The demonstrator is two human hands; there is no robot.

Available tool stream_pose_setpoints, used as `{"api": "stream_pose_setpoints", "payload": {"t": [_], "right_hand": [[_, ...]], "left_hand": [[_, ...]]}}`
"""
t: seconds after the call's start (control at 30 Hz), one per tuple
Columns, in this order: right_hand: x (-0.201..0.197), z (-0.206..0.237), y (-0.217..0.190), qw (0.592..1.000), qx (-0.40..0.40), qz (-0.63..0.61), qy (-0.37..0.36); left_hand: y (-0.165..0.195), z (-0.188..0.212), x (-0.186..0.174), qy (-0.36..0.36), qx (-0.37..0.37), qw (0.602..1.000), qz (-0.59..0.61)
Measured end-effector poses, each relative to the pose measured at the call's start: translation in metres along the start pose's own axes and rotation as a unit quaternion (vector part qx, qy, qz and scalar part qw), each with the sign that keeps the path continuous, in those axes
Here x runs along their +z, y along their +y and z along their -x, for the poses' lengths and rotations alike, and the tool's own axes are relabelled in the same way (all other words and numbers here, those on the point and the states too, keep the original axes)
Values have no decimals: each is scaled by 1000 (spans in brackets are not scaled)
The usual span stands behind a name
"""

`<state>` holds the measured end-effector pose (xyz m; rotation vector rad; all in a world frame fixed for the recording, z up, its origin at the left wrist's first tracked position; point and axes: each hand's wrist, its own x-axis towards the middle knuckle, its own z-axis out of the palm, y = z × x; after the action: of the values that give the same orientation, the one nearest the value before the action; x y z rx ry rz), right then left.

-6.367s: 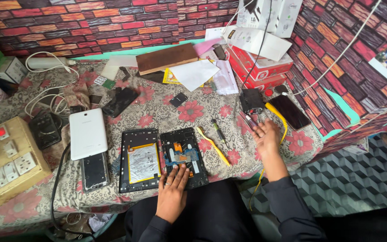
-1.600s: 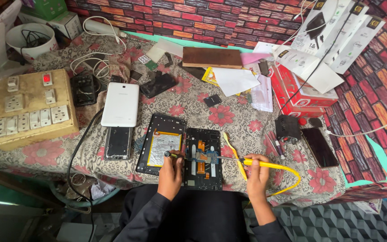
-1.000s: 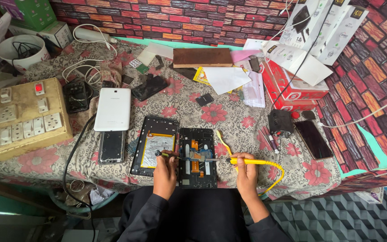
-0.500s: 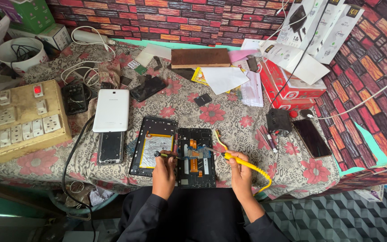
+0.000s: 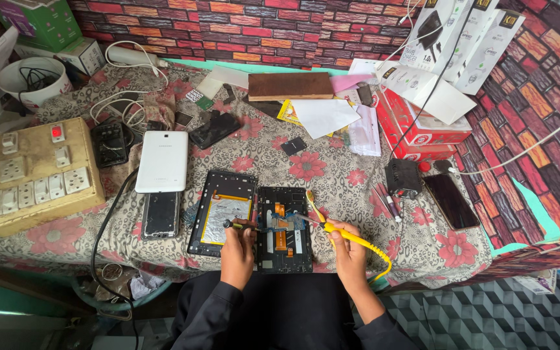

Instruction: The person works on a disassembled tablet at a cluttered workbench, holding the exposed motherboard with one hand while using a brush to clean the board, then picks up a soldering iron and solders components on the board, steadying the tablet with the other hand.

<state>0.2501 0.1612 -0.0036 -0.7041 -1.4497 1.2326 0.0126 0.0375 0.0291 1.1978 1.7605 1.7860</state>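
- Brick-patterned walls hem in a table (image 5: 332,165) under a floral cloth, and it's crowded out there.
- Centre stage, near the front edge: an opened tablet frame (image 5: 285,228) with orange ribbon cables showing, lying flat, its sister half with the silvery battery (image 5: 220,215) touching it on the left.
- Left hand (image 5: 238,245) is curled tight around a small dark-handled tool (image 5: 240,225), tip over the seam between the two halves.
- Right hand (image 5: 347,246) grips a yellow soldering iron (image 5: 339,231), fingers closed on the handle, tip angled in over the frame; its yellow cord loops off the front edge.
- Crowding the left: a white tablet (image 5: 162,161), a dark phone (image 5: 161,214) below it, and a beige switchboard (image 5: 34,172) at the corner.
- Right side: a black phone (image 5: 450,201), a small black box (image 5: 402,177), red boxes (image 5: 416,123) behind.
- Open cloth shows between the frame and the black box; back row is stacked with papers (image 5: 322,115) and a wooden block (image 5: 290,85).
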Motion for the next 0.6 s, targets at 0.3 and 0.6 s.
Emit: {"api": "stream_pose_setpoints", "payload": {"t": [0.3, 0.6], "right_hand": [[4, 1, -6, 999, -36, 0, -26], [8, 1, -17, 998, -55, 24, -33]], "left_hand": [[-2, 0, 0, 4, 8, 1000, -7], [0, 0, -1, -3, -2, 1000, -13]]}}
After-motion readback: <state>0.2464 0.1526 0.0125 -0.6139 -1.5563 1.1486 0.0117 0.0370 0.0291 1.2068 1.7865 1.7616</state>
